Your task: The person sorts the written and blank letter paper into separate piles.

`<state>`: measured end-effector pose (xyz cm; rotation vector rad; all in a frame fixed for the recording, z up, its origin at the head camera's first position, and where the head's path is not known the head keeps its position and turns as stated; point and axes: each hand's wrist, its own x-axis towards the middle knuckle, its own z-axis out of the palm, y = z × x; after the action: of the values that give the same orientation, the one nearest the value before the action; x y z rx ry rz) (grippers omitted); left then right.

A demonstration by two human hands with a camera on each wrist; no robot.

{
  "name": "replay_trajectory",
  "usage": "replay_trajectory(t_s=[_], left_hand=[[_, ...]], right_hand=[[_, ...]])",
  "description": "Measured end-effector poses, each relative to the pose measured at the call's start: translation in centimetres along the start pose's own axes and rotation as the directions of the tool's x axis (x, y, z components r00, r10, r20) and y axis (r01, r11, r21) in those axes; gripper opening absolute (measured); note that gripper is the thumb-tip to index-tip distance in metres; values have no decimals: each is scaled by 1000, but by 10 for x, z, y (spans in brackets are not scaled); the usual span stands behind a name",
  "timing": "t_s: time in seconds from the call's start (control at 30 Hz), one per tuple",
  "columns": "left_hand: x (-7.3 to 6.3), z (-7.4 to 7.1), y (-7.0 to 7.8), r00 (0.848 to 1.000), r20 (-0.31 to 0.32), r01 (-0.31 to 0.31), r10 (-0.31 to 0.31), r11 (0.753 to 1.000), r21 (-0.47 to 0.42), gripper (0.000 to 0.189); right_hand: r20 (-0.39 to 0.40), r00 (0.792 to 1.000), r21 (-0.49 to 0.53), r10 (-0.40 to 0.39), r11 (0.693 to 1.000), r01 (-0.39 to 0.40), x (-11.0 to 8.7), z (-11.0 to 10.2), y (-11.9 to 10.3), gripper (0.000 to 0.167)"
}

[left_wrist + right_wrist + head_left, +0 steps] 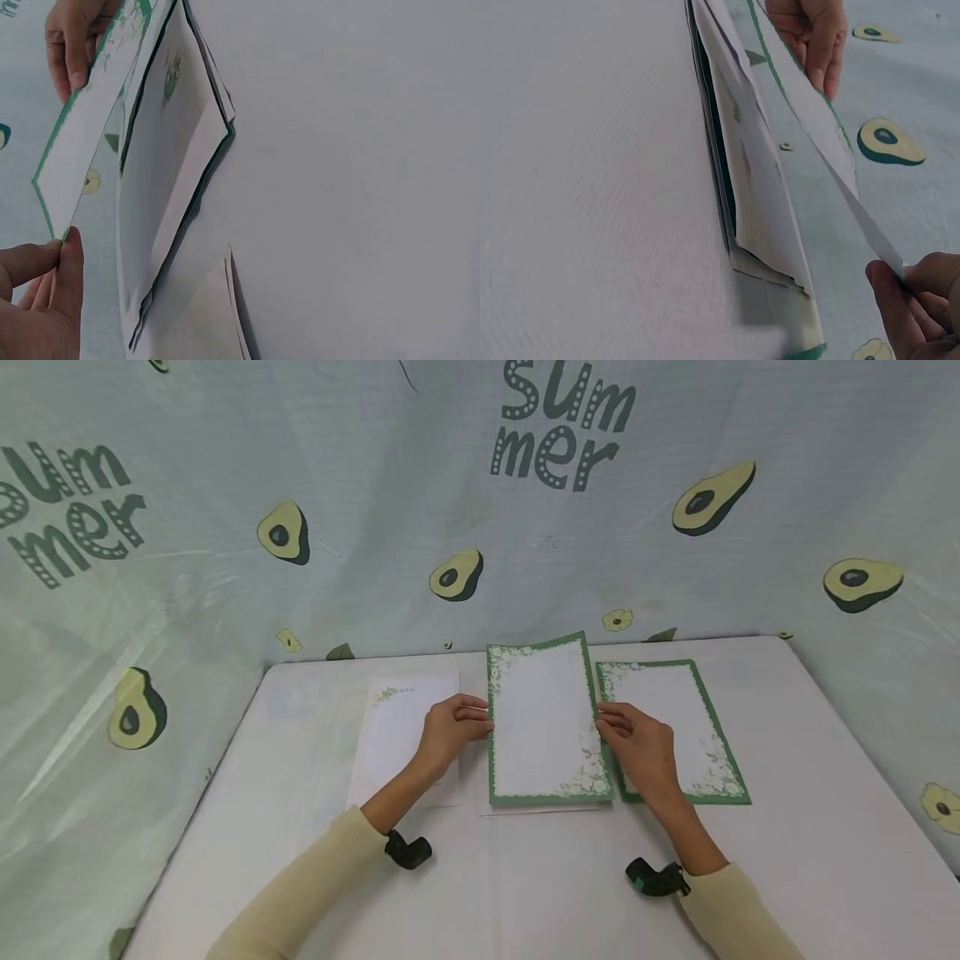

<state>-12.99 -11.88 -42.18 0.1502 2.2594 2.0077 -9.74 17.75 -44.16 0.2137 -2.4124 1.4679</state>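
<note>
Both hands hold up one green-bordered sheet of paper [542, 718] with white flowers in its corners. My left hand [448, 727] pinches its left edge between thumb and fingers, and my right hand [637, 747] pinches the right edge. In the left wrist view the raised sheet [79, 161] stands well above a stack of sheets [161, 202] on the table. That stack lies mostly hidden under the held sheet in the head view. The right wrist view shows my right thumb and fingers [907, 307] on the paper's edge.
Another green-bordered sheet [675, 702] lies to the right, partly behind my right hand. A pale sheet with a small floral corner [405, 727] lies to the left. The white table [555, 885] backs onto an avocado-print curtain [375, 468]. Each wrist wears a small black camera [408, 850].
</note>
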Motion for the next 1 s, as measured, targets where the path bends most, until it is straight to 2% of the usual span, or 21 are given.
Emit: replay_trajectory(t_s=[0.13, 0.3, 0.43, 0.63, 1.0], left_hand=[[0, 5, -4, 1000, -17, 9, -11, 997, -72, 28], [-1, 11, -6, 999, -34, 18, -22, 993, -119, 27], [0, 13, -6, 999, -40, -7, 2, 991, -137, 26], [1, 17, -5, 998, -33, -64, 60, 987, -144, 24], [2, 25, -4, 999, -35, -47, 42, 984, -171, 26]], right_hand=[[-19, 1000, -14, -3, 1000, 3, -1, -4, 6, 25], [-43, 999, -10, -33, 999, 33, -1, -8, 9, 25], [-55, 996, -17, -69, 998, 68, 1, -11, 9, 25], [-66, 995, -38, -72, 997, 70, 5, -16, 8, 24], [-70, 995, -60, -67, 996, 63, 4, -24, 8, 25]])
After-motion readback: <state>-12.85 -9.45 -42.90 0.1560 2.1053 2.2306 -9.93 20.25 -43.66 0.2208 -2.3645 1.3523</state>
